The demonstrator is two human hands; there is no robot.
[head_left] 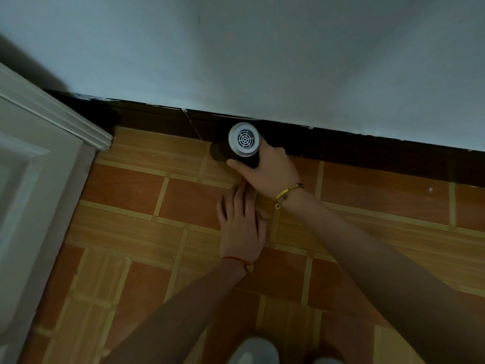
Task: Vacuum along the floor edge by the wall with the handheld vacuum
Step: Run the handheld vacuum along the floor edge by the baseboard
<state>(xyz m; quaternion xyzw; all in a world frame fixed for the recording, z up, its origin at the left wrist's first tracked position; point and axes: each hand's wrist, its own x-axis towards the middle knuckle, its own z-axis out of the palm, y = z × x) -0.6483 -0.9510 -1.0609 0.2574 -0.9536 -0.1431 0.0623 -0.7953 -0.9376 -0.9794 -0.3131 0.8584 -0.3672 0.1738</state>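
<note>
The handheld vacuum (242,143) is a dark cylinder with a round grey vent grille facing me. It stands nose-down on the floor edge, right against the dark baseboard (367,148) under the pale wall (262,53). My right hand (267,170) grips its body from the right, with a yellow bracelet on that wrist. My left hand (240,227) lies flat below the vacuum, fingers straight, palm toward the tiled floor (131,232), holding nothing. The vacuum's nozzle is hidden beneath its body.
A white door frame and door (42,153) stand at the left and meet the baseboard in the corner. Orange and tan tiles cover the floor. Light-coloured shoes (253,350) show at the bottom edge.
</note>
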